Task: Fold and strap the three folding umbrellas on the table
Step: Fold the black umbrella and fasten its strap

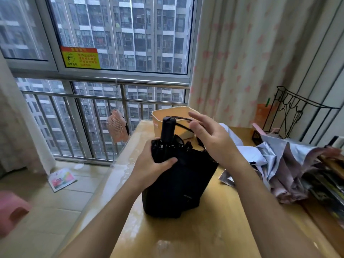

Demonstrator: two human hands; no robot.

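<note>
Up high by a big window [119, 34], tall grey flats outside, a curtain [242, 53] with pink spots at the side. Close to the glass, a yellow wooden table [204, 235], shiny on top.

Standing up near the middle of the table, a black umbrella [178, 183], with its handle [167, 129] pointing up and its cloth loose and baggy, not wrapped. Gripped round the top of the cloth by the left hand [149, 164], thumb laid across the front, fingers curled round the back. Handle poking up just above that grip. Most of the cloth hanging below it, down to the table.

From the top of the handle, a thin black loop cord [183, 119] pulled out tight to the right. Held there by the right hand [210, 138], between thumb and fingers, with the other fingers loose and spread. Right hand up in the air, higher than the left, not touching the cloth.

Lying in a heap to the right, well apart from the black one, a silver and pink umbrella [284, 164], and beside it a pale blue umbrella [249, 153], both floppy and undone.

Behind the handle, a cream tub [160, 113]. Hanging off the rail, a little pink fan [117, 127]. Down on the floor, a booklet [62, 178].
</note>
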